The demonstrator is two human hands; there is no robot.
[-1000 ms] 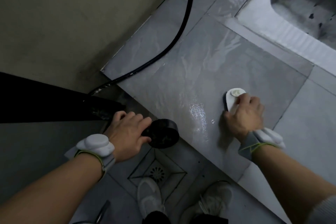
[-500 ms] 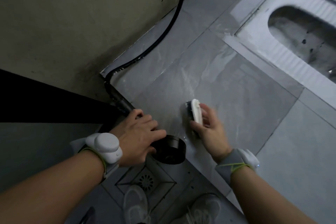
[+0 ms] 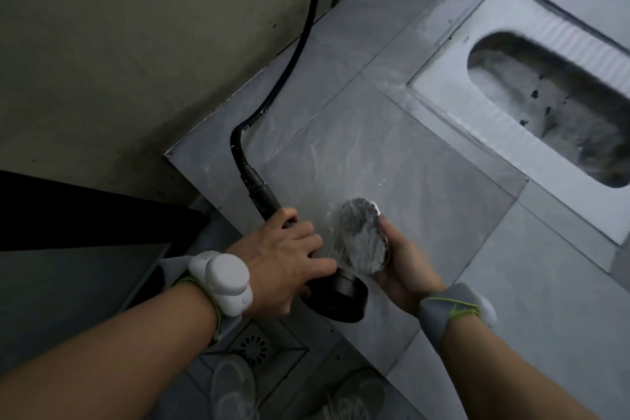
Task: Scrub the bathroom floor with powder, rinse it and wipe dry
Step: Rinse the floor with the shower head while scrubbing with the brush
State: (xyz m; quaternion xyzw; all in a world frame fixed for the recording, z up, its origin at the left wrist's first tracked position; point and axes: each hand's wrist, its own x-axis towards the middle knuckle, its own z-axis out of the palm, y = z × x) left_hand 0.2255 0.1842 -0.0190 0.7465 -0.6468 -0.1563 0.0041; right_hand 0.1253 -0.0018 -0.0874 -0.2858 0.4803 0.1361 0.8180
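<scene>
2 hands work close together: the left hand [image 3: 283, 259] curls around the black shower head [image 3: 337, 295] handle, the right hand [image 3: 397, 262] clasps the scrub brush [image 3: 361, 239], bristles up. Beyond lie the wet floor tile [image 3: 392, 160], black hose [image 3: 300, 44] and squat toilet [image 3: 531, 102]; a drain [image 3: 254, 348] sits below.

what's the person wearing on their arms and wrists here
Both forearms are bare, with no sleeves in view. The left hand has a bulky, rounded white device strapped at the wrist on a grey band edged in yellow-green. The right hand has a similar grey wristband with yellow-green trim, and white shows at its far edge.
</scene>
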